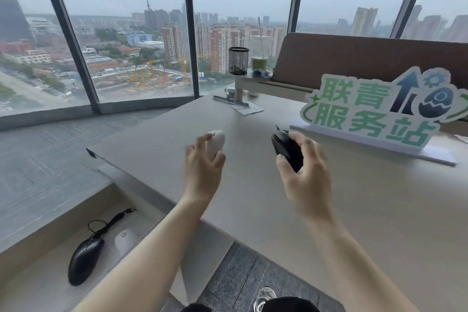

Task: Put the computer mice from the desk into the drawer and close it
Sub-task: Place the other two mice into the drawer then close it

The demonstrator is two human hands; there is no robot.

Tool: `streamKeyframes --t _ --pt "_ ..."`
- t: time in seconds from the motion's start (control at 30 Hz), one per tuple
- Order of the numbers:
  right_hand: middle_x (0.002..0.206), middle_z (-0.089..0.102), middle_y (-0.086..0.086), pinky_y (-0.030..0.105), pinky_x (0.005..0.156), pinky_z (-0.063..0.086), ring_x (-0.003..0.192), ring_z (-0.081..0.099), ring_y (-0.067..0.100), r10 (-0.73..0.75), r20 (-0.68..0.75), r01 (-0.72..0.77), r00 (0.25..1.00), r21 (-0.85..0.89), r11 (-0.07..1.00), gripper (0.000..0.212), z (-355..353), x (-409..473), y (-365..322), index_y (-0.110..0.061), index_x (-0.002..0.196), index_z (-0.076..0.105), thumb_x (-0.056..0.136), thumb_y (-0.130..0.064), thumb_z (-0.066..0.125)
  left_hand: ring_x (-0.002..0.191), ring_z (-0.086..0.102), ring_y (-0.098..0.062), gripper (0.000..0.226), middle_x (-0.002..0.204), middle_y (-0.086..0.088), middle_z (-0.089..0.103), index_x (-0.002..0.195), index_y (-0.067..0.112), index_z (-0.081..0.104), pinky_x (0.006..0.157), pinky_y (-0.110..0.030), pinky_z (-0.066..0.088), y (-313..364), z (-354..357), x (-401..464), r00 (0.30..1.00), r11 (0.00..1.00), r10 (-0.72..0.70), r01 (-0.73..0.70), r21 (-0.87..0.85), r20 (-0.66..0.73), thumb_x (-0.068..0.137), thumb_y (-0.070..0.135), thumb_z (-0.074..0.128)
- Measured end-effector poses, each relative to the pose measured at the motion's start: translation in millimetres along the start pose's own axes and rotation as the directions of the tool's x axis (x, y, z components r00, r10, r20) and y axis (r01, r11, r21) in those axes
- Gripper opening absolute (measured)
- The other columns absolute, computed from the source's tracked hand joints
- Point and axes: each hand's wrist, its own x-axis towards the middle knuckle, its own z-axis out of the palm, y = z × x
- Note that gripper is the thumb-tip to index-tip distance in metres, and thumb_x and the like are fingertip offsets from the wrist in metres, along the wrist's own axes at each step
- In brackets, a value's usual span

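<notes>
My left hand (202, 159) grips a white mouse (217, 141) just above the beige desk (253, 185). My right hand (306, 167) holds a black mouse (287, 151), lifted off the desk top. At the lower left the drawer (38, 284) stands pulled out. Inside it lie a black corded mouse (84, 259) and a white mouse (124, 238), partly hidden by my left forearm.
A green and white cut-out sign (379, 111) stands on the desk to the right. At the far end are a small shelf (250, 81) with a black mesh pen cup (238, 60) and a green drink (259, 62), plus papers (247, 108). Windows run behind.
</notes>
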Motion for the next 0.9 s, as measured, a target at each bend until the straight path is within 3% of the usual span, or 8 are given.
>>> streamKeyframes --t 0.07,0.2,0.33,0.53,0.7,0.8,0.9 --pt "0.122 0.057 0.000 0.033 0.095 0.042 0.113 0.051 0.018 -0.009 0.007 0.008 1.000 0.110 0.994 0.043 9.9 -4.3 -30.3 -0.026 0.125 0.055 0.082 -0.030 0.058 0.088 0.044 -0.018 0.045 0.113 -0.011 0.048 0.129 0.021 0.050 0.078 -0.027 0.033 -8.5 -39.9 -4.5 0.997 1.000 0.004 -0.002 0.021 -0.071 0.085 0.018 0.057" --pt "0.119 0.056 -0.004 0.017 0.089 0.038 0.110 0.051 0.011 -0.031 0.075 0.008 0.997 0.290 0.957 0.040 44.0 -18.2 -89.1 -0.033 0.123 0.055 0.086 -0.021 0.063 0.090 0.048 -0.017 0.043 0.114 -0.002 0.042 0.129 0.026 0.049 0.076 -0.030 0.037 -36.4 -124.5 -15.0 0.979 0.996 -0.057 0.070 0.060 -0.196 0.087 0.019 0.056" --pt "0.114 0.054 -0.006 0.031 0.092 0.045 0.107 0.054 0.015 -0.083 0.204 -0.004 0.975 0.394 0.919 0.039 98.3 -47.8 -135.6 -0.038 0.121 0.055 0.087 -0.020 0.063 0.093 0.051 -0.021 0.041 0.115 -0.004 0.042 0.127 0.029 0.046 0.076 -0.035 0.043 -83.6 -204.5 -34.2 0.936 0.971 -0.139 0.193 0.141 -0.323 0.087 0.025 0.055" --pt "0.119 0.053 -0.004 0.034 0.100 0.044 0.115 0.051 0.017 -0.128 0.432 -0.085 0.893 0.440 0.894 0.034 183.1 -104.7 -172.3 -0.039 0.120 0.055 0.090 -0.023 0.061 0.090 0.046 -0.021 0.046 0.125 -0.015 0.045 0.136 0.024 0.042 0.076 -0.034 0.038 -160.1 -275.0 -73.5 0.848 0.839 -0.371 0.481 0.255 -0.379 0.092 0.029 0.051" --pt "0.130 0.049 0.003 0.033 0.098 0.037 0.120 0.040 0.023 -0.085 0.640 -0.088 0.763 0.233 0.968 0.037 261.5 -159.6 -174.8 -0.039 0.126 0.053 0.091 -0.027 0.054 0.088 0.046 -0.023 0.051 0.125 -0.013 0.043 0.139 0.024 0.041 0.079 -0.034 0.041 -225.1 -294.7 -95.7 0.792 0.723 -0.508 0.605 0.332 -0.338 0.089 0.030 0.050" --pt "0.140 0.041 0.011 0.041 0.104 0.038 0.124 0.034 0.029 0.004 0.793 -0.052 0.610 0.035 0.998 0.043 302.7 -189.4 -174.6 -0.036 0.135 0.046 0.093 -0.027 0.047 0.091 0.050 -0.027 0.046 0.124 -0.012 0.043 0.135 0.026 0.043 0.076 -0.034 0.040 -257.7 -292.0 -103.7 0.745 0.613 -0.593 0.664 0.428 -0.307 0.090 0.030 0.049" --pt "0.143 0.037 0.016 0.041 0.104 0.037 0.126 0.031 0.035 0.099 0.882 0.036 0.461 -0.130 0.991 0.046 336.0 -218.1 -173.5 -0.032 0.138 0.043 0.093 -0.022 0.041 0.104 0.055 -0.033 0.043 0.122 -0.015 0.045 0.130 0.019 0.045 0.085 -0.041 0.047 -281.8 -279.2 -108.3 0.714 0.506 -0.640 0.670 0.543 -0.284 0.090 0.031 0.053"
